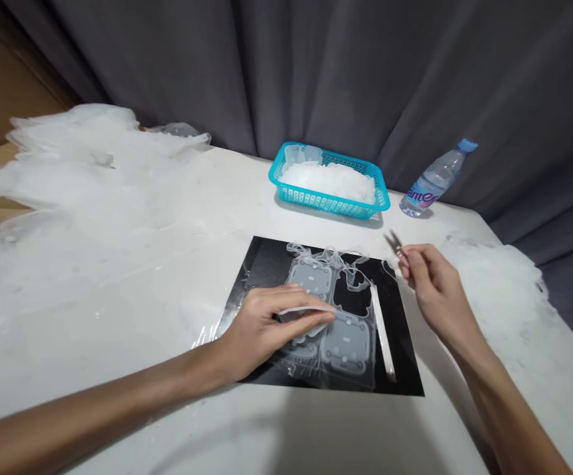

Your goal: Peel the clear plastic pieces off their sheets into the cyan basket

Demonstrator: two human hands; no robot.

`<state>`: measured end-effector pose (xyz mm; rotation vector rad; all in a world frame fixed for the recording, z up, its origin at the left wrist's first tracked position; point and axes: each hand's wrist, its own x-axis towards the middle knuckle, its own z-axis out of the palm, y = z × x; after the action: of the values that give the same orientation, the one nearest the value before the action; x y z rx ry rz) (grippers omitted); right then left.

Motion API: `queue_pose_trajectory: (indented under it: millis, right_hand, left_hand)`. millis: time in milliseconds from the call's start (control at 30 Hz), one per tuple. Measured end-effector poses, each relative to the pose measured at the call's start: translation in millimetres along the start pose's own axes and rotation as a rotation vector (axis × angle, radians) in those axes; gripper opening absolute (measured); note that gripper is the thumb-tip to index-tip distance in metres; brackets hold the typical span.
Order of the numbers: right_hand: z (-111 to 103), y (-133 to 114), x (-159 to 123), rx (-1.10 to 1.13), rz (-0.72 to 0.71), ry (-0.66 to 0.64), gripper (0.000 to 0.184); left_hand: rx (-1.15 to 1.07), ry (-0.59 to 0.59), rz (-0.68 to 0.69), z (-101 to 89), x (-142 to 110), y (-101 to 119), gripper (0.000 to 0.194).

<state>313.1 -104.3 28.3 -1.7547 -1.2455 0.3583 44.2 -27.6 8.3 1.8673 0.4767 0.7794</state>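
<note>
My left hand (266, 320) pinches a thin translucent piece (310, 308) edge-on between thumb and fingers, above a black mat (407, 376). Under it lies a clear plastic-like sheet with rounded rectangular panels (346, 344), marked by small holes and slots; one panel-shaped opening shows the mat. To the right of the mat, my right hand (432, 280) is closed around small metal snips (393, 244), blades pointing up and left, slightly blurred. Curly trimmed scraps (350, 264) lie along the mat's far edge. A narrow white strip (384, 333) rests near its right side.
A turquoise basket (326, 204) with whitish translucent pieces stands behind the mat. A water bottle (434, 181) is right of it. Translucent sheets (83, 165) heap up on the left, and another white pile (498, 290) lies at the right. Dark curtain (316, 66) hangs behind.
</note>
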Motion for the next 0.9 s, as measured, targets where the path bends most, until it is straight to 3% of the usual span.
queue_pose_trajectory:
  millis: [167,300,533,900]
  right_hand:
    - [-3.2,-28.0,-17.9,0.073,-0.012,-0.436,0.037]
    - [-4.7,-25.3,-30.8,0.122,0.03,-0.598,0.039]
    - [7.8,-11.4,-36.0,0.177,-0.101,-0.613,0.027]
    - [3.3,-8.0,-32.7,0.157,-0.242,-0.643,0.036]
  left_hand:
    - [0.038,0.025,-0.017,-0.2,0.1,1.7,0.009]
    - [0.06,0.034,-0.016,-0.7,-1.4,-0.3,0.008]
    - [0.068,0.043,0.07,-1.4,-0.6,-4.0,0.013]
    - [0.047,0.002,0.253,-3.1,3.0,-3.1,0.025]
